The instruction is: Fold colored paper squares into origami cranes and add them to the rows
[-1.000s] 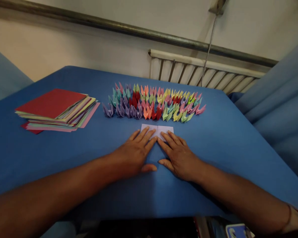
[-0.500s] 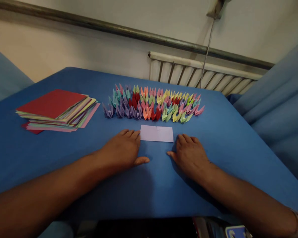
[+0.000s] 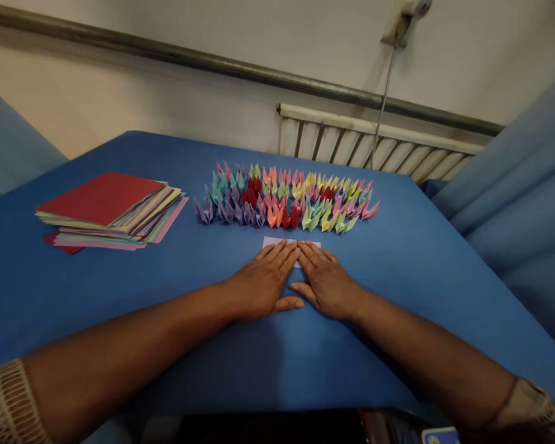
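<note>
A folded sheet of pale lilac paper (image 3: 291, 240) lies flat on the blue-covered table (image 3: 213, 364), mostly hidden under my fingers. My left hand (image 3: 266, 277) rests on its left part, palm down with fingers stretched out and thumb pointing right. On the right part lies my right hand (image 3: 326, 277), also flat, its fingers slanting inward. The fingertips of both hands meet around the middle of the paper. Just beyond stand several rows of small folded paper cranes (image 3: 287, 200) in many colours.
On the left lies a stack of coloured paper sheets (image 3: 106, 200), a red one on top. A white radiator (image 3: 342, 139) and a metal pipe (image 3: 213, 60) run along the wall behind the table. Blue curtains (image 3: 513, 203) hang at both sides.
Both hands have moved inward from the paper's two sides onto it, and their fingertips now meet. The view has shifted slightly; the cranes and the stack stay in place.
</note>
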A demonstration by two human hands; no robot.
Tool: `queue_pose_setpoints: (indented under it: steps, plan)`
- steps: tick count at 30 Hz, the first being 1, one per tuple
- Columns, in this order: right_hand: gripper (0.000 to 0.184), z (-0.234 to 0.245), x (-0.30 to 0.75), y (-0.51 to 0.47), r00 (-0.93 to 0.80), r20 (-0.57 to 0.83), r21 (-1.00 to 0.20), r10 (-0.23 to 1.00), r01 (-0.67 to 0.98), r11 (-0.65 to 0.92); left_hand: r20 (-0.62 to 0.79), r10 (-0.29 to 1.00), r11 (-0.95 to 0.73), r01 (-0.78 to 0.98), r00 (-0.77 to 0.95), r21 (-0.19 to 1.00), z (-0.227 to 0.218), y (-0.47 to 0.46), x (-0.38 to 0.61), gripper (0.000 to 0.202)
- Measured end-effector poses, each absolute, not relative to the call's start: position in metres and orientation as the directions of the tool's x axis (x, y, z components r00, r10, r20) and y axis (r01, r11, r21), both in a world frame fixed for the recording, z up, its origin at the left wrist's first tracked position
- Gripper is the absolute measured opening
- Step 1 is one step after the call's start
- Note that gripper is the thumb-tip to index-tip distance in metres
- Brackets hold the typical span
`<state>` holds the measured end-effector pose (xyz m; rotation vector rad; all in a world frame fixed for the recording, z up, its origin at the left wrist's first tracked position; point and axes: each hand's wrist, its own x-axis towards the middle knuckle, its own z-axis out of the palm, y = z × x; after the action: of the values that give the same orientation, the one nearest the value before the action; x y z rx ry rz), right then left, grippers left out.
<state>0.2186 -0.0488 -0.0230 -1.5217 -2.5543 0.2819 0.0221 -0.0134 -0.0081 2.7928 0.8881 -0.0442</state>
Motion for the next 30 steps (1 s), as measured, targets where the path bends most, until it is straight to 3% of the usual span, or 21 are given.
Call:
queue_pose_setpoints:
  steps: [6, 16, 19, 22, 30]
  plan:
    - [0.08, -0.023, 0.22, -0.054, -0.367, -0.006, -0.183, 0.93, 0.915, 0.36, -0.137, 0.659, -0.73, 0.673, 0.74, 0.123, -0.005, -0.012, 0.014, 0.101]
    - [0.086, -0.029, 0.227, -0.063, -0.194, 0.062, -0.116, 0.979, 0.973, 0.2, -0.04, 0.775, -0.63, 0.776, 0.631, 0.032, -0.004, -0.009, 0.004, 0.106]
    - [0.082, -0.025, 0.225, -0.067, -0.293, 0.11, -0.113, 0.95, 0.946, 0.305, 0.007, 0.659, -0.752, 0.659, 0.752, 0.024, -0.002, -0.021, 0.009, 0.103]
    - [0.077, -0.019, 0.221, -0.071, -0.468, 0.084, -0.137, 0.88, 0.869, 0.475, -0.063, 0.541, -0.837, 0.544, 0.839, 0.064, -0.002, -0.033, 0.012, 0.104]
    - [0.06, -0.008, 0.221, -0.078, -0.424, 0.086, -0.05, 0.901, 0.902, 0.429, -0.109, 0.624, -0.781, 0.621, 0.773, -0.071, 0.015, -0.038, 0.004, 0.09]
